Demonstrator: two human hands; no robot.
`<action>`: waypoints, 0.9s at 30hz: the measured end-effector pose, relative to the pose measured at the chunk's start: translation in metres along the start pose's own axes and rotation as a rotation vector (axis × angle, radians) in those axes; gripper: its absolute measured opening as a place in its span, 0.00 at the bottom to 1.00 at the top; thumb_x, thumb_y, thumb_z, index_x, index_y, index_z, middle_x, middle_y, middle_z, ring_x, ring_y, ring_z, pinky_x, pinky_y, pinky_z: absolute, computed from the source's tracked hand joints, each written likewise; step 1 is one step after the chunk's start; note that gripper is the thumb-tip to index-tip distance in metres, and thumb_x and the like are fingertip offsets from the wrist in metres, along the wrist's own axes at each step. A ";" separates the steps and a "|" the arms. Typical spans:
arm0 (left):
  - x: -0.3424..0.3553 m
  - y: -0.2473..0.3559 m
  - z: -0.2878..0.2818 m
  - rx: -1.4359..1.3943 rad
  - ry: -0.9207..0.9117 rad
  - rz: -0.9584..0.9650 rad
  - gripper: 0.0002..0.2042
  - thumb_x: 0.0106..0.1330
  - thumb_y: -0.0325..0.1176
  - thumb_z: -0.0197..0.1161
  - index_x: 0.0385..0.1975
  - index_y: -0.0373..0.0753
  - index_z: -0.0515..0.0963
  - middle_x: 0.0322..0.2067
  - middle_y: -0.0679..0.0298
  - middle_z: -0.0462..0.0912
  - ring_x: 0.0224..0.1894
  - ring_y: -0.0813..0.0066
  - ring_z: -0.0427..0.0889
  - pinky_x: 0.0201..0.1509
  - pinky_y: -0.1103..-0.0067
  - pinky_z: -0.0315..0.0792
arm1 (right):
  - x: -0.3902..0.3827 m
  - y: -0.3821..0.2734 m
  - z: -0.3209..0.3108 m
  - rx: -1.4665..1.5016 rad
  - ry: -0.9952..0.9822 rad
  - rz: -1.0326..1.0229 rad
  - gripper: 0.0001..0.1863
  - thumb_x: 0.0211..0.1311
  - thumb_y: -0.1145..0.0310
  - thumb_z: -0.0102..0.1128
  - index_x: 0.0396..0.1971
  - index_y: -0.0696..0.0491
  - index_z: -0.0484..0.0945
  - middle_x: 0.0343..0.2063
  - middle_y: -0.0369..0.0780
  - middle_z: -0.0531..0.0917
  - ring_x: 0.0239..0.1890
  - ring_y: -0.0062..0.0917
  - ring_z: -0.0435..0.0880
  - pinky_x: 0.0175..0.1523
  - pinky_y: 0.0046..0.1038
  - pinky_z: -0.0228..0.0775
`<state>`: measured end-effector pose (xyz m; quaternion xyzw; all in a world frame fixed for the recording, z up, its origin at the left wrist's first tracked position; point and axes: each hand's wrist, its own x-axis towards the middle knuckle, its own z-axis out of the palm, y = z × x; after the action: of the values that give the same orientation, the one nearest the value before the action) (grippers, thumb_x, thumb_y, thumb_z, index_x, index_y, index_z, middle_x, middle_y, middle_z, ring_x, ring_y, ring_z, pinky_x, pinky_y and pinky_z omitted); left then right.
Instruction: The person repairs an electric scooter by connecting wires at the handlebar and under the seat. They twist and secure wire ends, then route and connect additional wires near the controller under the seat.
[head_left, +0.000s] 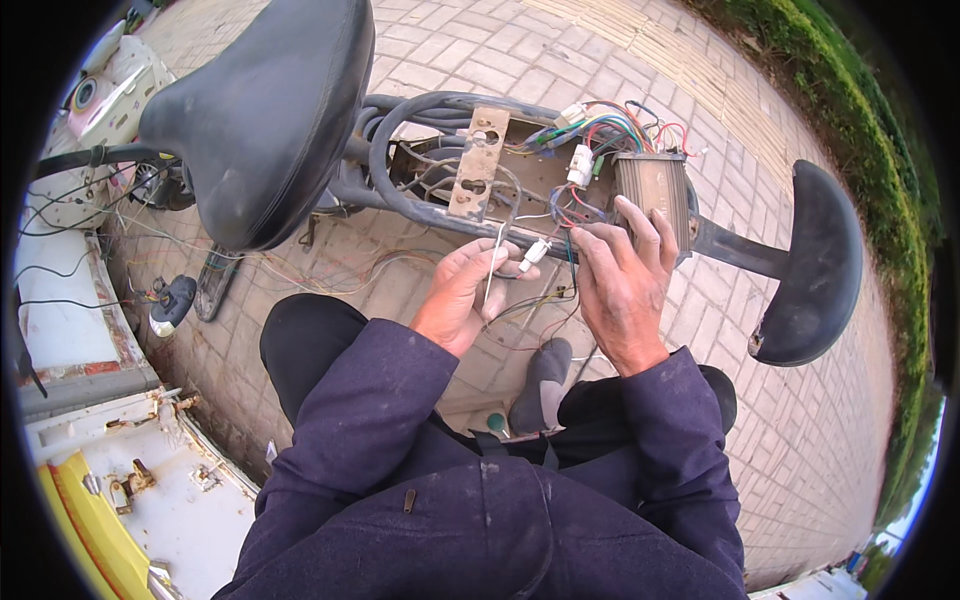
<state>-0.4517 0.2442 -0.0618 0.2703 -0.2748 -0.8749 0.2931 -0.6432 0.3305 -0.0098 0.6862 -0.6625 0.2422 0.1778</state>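
Observation:
Below the frame of a small electric bike, my left hand [462, 292] is closed, fingertips pinching a white plug connector [535, 254] and its wire. A loose white wire [493, 270] crosses in front of those fingers. My right hand [630, 285] is beside the ribbed metal controller box [652, 190], its fingers bent and tips at a thin dark wire [573, 262] that hangs down. Another white connector [580, 165] sits among coloured wires [622, 125] coming out of the box. A rusty slotted plate [478, 165] spans the open frame [440, 212].
A large black saddle [265, 120] rises at left; a smaller black pad [815, 265] sits at right on a bar. Loose thin wires [350, 270] trail over brick paving [780, 430]. White panels [150, 480] lie at lower left. A hedge [850, 110] edges the paving.

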 end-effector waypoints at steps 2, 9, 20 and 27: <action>0.000 0.000 0.000 -0.017 -0.005 0.003 0.11 0.75 0.36 0.61 0.48 0.36 0.77 0.40 0.52 0.88 0.15 0.85 0.68 0.21 0.87 0.63 | 0.001 -0.002 -0.001 -0.004 -0.019 0.004 0.13 0.54 0.72 0.67 0.41 0.48 0.83 0.44 0.32 0.83 0.66 0.35 0.72 0.76 0.48 0.49; 0.002 -0.004 -0.004 -0.013 -0.022 0.002 0.11 0.74 0.36 0.61 0.47 0.36 0.77 0.38 0.52 0.88 0.14 0.85 0.66 0.21 0.87 0.62 | 0.003 -0.004 -0.001 0.021 -0.063 0.001 0.09 0.57 0.74 0.68 0.39 0.50 0.82 0.46 0.33 0.84 0.67 0.38 0.72 0.76 0.48 0.49; 0.000 0.001 -0.006 -0.033 -0.061 -0.012 0.10 0.72 0.34 0.61 0.47 0.36 0.76 0.39 0.52 0.87 0.15 0.85 0.69 0.19 0.88 0.64 | 0.005 -0.005 0.003 0.000 -0.013 0.046 0.14 0.56 0.75 0.67 0.43 0.48 0.82 0.43 0.32 0.84 0.66 0.35 0.73 0.76 0.49 0.49; -0.001 -0.004 -0.008 0.112 -0.039 -0.037 0.11 0.74 0.34 0.62 0.49 0.35 0.77 0.39 0.56 0.87 0.36 0.78 0.84 0.22 0.87 0.69 | 0.003 -0.009 0.005 -0.068 -0.049 -0.004 0.17 0.53 0.70 0.69 0.45 0.43 0.84 0.44 0.31 0.83 0.67 0.34 0.72 0.77 0.48 0.47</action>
<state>-0.4471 0.2447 -0.0699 0.2744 -0.3241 -0.8684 0.2561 -0.6340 0.3257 -0.0116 0.6868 -0.6732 0.2023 0.1850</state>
